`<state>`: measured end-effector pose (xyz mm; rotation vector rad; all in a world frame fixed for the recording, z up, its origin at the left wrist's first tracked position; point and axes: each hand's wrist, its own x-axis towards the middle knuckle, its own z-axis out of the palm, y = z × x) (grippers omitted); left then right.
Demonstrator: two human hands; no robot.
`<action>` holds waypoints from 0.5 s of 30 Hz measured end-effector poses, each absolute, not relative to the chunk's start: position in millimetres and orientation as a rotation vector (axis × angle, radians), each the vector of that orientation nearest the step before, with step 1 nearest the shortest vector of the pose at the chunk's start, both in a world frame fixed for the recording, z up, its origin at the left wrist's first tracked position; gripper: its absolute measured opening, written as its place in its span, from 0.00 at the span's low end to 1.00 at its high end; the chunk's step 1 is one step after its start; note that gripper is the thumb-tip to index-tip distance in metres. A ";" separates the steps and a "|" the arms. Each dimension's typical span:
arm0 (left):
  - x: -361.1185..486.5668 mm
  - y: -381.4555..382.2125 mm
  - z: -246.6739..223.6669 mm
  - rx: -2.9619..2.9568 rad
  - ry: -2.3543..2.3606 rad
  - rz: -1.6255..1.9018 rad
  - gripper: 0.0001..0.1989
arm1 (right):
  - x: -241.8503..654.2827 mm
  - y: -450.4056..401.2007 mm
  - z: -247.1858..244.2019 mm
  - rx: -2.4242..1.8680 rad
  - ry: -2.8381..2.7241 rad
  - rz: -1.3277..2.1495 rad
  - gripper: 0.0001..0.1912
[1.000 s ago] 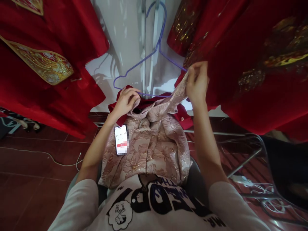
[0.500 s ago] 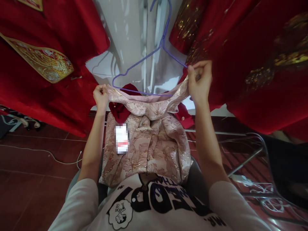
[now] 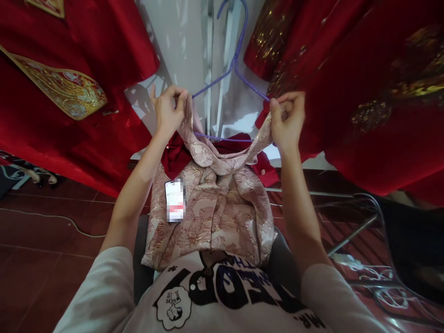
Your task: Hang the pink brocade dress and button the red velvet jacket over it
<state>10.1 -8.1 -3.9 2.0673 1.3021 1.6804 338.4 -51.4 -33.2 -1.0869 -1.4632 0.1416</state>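
Across my lap lies a pink and gold brocade dress [image 3: 236, 217], its neckline raised toward the purple hanger [image 3: 239, 51]. My left hand [image 3: 169, 108] pinches the garment at the hanger's left arm. With thumb and fingers closed, my right hand [image 3: 288, 118] grips the other side of the neckline at the hanger's right arm. The hanger's lower bar runs behind the drooping front edge, and its hook points up. Dark red fabric [image 3: 176, 155] shows beside and behind the neckline. A phone [image 3: 175, 201] with a lit, partly blurred screen lies on the dress.
Red garments with gold embroidery [image 3: 76, 92] hang on the left, and more red garments [image 3: 347, 92] hang on the right. A black chair with a metal frame [image 3: 412, 240] stands at right, with white cables [image 3: 391, 296] beneath. Shoes [image 3: 43, 178] are at far left.
My left hand has moved up and right with its side of the neckline, onto the hanger's left arm. The neckline now droops more in the middle. My right hand stays nearly still.
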 end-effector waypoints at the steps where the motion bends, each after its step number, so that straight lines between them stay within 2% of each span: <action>1: 13.6 -6.7 -1.5 2.084 1.293 1.649 0.12 | 338.9 -51.0 -33.7 -1.100 -1.463 0.151 0.27; 6: -9.7 -2.2 1.1 2.022 1.295 1.421 0.25 | 340.9 -44.6 -37.0 -1.112 -1.470 0.227 0.27; 10: -46.7 1.7 -18.6 1.721 1.221 1.567 0.32 | 339.7 -39.6 -38.8 -1.125 -1.519 0.284 0.31; 11: -54.0 2.3 -27.3 1.653 1.258 1.590 0.31 | 339.4 -39.5 -38.6 -1.123 -1.532 0.294 0.31; 13: -64.3 2.0 -47.3 1.624 1.415 1.502 0.24 | 339.2 -40.1 -37.9 -1.121 -1.544 0.297 0.31; 15: -69.3 -0.8 -68.1 1.806 1.504 1.182 0.16 | 339.6 -41.1 -37.4 -1.127 -1.540 0.290 0.31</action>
